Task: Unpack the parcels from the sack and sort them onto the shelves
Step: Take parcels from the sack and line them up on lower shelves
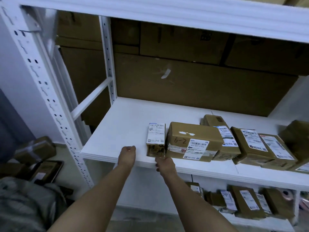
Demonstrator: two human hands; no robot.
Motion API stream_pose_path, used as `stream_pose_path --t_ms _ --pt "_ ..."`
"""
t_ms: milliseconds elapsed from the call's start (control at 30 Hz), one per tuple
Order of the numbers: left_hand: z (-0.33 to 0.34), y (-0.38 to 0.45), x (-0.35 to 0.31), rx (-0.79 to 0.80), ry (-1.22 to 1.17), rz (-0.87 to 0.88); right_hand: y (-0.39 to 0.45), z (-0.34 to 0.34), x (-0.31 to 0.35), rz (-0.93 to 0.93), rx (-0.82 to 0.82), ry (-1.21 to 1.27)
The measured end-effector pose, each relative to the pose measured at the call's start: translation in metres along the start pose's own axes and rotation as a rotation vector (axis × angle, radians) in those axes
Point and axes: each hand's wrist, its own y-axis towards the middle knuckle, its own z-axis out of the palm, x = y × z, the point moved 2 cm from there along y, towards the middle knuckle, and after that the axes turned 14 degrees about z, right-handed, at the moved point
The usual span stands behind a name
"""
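The white shelf [127, 124] fills mid-frame. On it, a row of parcels runs rightward; I cannot count them exactly. The box [192, 141] marked "6-Z" lies lengthwise across. Left of it, touching, the small parcel [156, 139] points front-to-back, label up. The right hand [164, 163] touches its near end; the left hand [127, 152] hangs curled, holding nothing.
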Motion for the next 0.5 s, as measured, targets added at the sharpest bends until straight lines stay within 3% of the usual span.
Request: stream_pose_path --t_ms 233,500 --pt "-0.117 -0.017 0.021 -0.17 0.009 0.005 -0.059 0.081 0.033 -0.095 0.217 -0.176" --pt "-0.304 -0.055 0.08 -0.401 0.002 -0.053 -0.16 0.243 0.045 -0.24 0.401 -0.333"
